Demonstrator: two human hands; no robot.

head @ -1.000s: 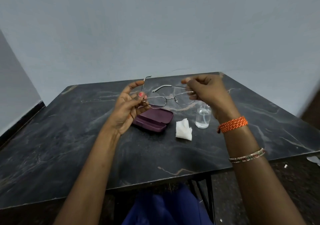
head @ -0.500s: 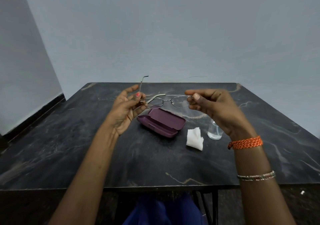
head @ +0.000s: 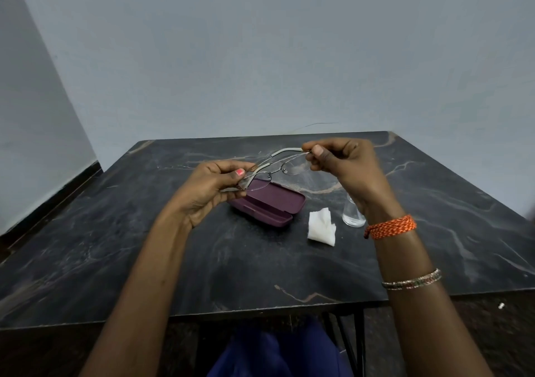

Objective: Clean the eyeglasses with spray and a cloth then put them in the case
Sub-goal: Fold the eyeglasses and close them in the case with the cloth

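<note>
Thin metal-framed eyeglasses point(head: 276, 168) hang above the dark marble table point(head: 144, 246), both temples folded in across the lenses. My left hand point(head: 211, 188) pinches the frame's left end. My right hand point(head: 341, 165) pinches the right end between thumb and fingers. Directly below the glasses lies the open maroon case point(head: 272, 204). A crumpled white cloth point(head: 321, 227) rests on the table to the case's right. The small clear spray bottle point(head: 351, 216) stands beside the cloth, its top hidden behind my right wrist.
A grey wall rises just behind the table's far edge. The table's front edge point(head: 260, 310) runs across near my lap, with black metal legs point(head: 359, 344) under it on the right. Dark floor lies on both sides.
The left temple, which stuck up open before, is now folded in. Both hands have shifted slightly and the view has tilted, with the glasses still held over the case.
</note>
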